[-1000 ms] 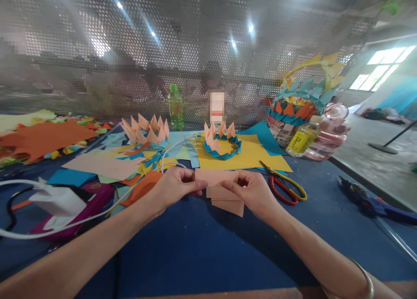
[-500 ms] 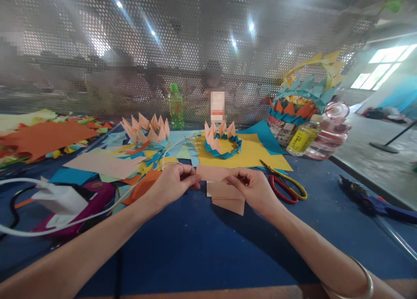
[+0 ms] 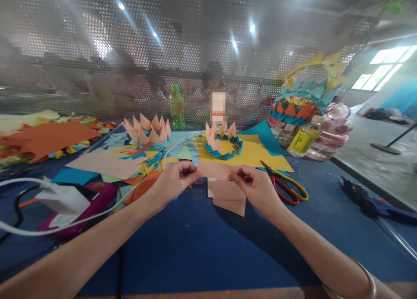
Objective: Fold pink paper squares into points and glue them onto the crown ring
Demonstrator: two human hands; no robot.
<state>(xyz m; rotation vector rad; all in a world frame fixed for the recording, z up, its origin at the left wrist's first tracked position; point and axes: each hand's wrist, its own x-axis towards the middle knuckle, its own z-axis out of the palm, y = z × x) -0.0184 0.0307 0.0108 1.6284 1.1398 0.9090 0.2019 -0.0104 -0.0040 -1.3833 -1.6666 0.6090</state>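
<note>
A small peach strip of paper (image 3: 213, 170) is stretched between my two hands above the table. My left hand (image 3: 179, 179) pinches its left end, and my right hand (image 3: 252, 184) pinches the right end. Just below it, several peach paper pieces (image 3: 230, 199) lie in a loose stack. Beyond my hands, a ring of folded teal paper (image 3: 224, 153) with peach points (image 3: 213, 136) along part of it rests on yellow sheets (image 3: 260, 149). To its left sits a fuller peach folded-paper crown (image 3: 148, 132). Scissors (image 3: 286, 184) with red and yellow handles lie right of my right hand.
A power strip (image 3: 97, 195) with a white charger (image 3: 61, 199) and cables lies at left. Behind stand a green bottle (image 3: 177, 108) and a perforated metal screen (image 3: 195, 43). At right are a yellow-labelled bottle (image 3: 302, 140), a pink jug (image 3: 329, 138) and a blue glue gun (image 3: 374, 201).
Both hands keep their pinch on the paper strip, which has tilted slightly, its right end a little lower. The whole view has shifted by a few pixels; the other things lie as before.
</note>
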